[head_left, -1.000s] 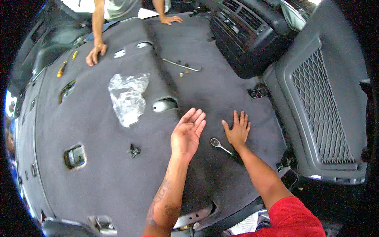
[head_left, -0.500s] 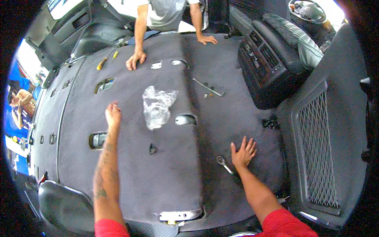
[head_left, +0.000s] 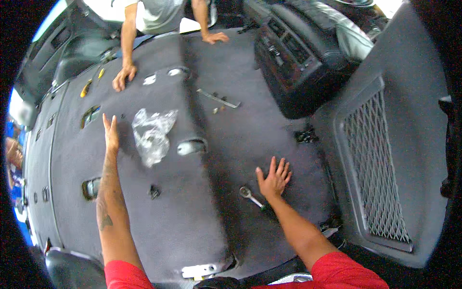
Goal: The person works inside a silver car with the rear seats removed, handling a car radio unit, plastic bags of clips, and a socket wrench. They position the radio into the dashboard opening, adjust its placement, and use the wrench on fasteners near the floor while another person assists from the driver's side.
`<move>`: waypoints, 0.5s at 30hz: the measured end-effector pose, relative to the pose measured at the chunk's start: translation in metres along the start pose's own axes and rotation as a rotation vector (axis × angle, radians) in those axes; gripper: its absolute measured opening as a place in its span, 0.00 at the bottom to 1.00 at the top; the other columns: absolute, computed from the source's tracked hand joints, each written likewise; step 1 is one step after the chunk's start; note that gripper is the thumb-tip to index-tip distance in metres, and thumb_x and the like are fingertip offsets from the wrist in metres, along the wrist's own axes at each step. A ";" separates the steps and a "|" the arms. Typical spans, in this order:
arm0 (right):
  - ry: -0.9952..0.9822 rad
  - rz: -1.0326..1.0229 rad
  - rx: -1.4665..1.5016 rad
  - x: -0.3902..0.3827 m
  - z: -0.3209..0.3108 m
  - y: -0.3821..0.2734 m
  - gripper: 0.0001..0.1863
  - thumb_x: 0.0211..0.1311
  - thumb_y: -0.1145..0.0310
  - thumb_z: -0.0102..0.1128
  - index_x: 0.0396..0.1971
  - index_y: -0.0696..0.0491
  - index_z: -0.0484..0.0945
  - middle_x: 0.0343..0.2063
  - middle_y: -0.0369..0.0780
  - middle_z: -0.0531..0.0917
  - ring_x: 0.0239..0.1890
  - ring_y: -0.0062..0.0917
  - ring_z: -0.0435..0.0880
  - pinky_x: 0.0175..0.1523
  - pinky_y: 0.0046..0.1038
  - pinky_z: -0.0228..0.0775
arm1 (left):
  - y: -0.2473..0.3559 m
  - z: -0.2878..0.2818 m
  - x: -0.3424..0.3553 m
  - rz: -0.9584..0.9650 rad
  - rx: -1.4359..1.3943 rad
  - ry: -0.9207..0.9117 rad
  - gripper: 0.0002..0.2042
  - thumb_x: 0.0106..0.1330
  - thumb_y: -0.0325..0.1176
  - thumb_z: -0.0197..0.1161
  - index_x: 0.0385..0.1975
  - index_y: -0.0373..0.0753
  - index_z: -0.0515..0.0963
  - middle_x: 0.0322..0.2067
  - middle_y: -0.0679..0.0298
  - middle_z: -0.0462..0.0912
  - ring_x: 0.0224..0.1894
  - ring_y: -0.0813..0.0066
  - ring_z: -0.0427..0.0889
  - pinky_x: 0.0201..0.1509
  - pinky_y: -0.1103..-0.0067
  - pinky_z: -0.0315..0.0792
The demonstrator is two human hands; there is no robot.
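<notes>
My right hand (head_left: 275,180) is spread on the dark grey carpet (head_left: 187,216), palm down. Just left of its wrist lies a ratchet wrench (head_left: 250,195) with a silver head and dark handle, partly beside my forearm. Reaching out over the carpet on the left, my left hand (head_left: 111,132) has its fingers stretched and apart, with nothing visible in them. It is nearest to a crumpled clear plastic bag (head_left: 153,137) and a rectangular carpet opening (head_left: 90,116). A small dark part (head_left: 154,191), too blurred to name, lies right of my left forearm.
Across the carpet, another person leans with a hand (head_left: 125,77) on it. Near that hand are yellow-handled tools (head_left: 86,88). A thin metal strip (head_left: 219,98) and small loose pieces lie farther right. A black console (head_left: 288,58) and a netted side panel (head_left: 375,159) bound the right.
The whole view has shifted, so things sit farther left. My left hand has stretched forward and its fingers have parted. My right hand stays spread on the carpet.
</notes>
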State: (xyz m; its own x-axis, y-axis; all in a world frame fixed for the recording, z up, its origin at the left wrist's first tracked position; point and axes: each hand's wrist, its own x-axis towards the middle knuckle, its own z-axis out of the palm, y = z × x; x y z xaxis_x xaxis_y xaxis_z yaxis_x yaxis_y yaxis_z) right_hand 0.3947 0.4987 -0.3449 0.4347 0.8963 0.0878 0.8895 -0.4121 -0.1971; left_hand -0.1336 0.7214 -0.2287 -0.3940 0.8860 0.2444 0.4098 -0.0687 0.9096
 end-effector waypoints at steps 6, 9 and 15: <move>-0.031 -0.005 -0.028 -0.001 -0.005 0.001 0.42 0.63 0.34 0.43 0.69 0.48 0.57 0.69 0.51 0.54 0.72 0.48 0.49 0.71 0.55 0.38 | 0.073 -0.053 -0.289 0.007 0.471 -0.055 0.23 0.73 0.41 0.49 0.60 0.30 0.68 0.62 0.46 0.68 0.68 0.51 0.61 0.72 0.62 0.51; 0.033 -0.018 -0.040 -0.002 -0.004 0.001 0.43 0.62 0.33 0.43 0.69 0.48 0.58 0.69 0.51 0.55 0.71 0.48 0.51 0.70 0.55 0.40 | 0.097 -0.057 -0.383 0.060 0.792 -0.218 0.24 0.67 0.42 0.55 0.61 0.39 0.69 0.66 0.47 0.62 0.71 0.48 0.55 0.73 0.54 0.41; -0.041 -0.065 -0.005 -0.009 -0.021 0.001 0.44 0.61 0.32 0.43 0.69 0.47 0.56 0.69 0.48 0.57 0.71 0.48 0.53 0.67 0.59 0.46 | 0.096 -0.046 -0.392 0.155 1.002 -0.265 0.27 0.67 0.49 0.51 0.64 0.43 0.67 0.68 0.44 0.56 0.72 0.48 0.50 0.73 0.51 0.39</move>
State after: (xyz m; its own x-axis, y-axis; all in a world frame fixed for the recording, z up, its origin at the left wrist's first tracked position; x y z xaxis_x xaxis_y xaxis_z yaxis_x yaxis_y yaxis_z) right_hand 0.3952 0.4867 -0.3250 0.3704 0.9269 0.0605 0.9163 -0.3539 -0.1876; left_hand 0.0222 0.3467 -0.2216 -0.1359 0.9804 0.1428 0.9820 0.1143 0.1502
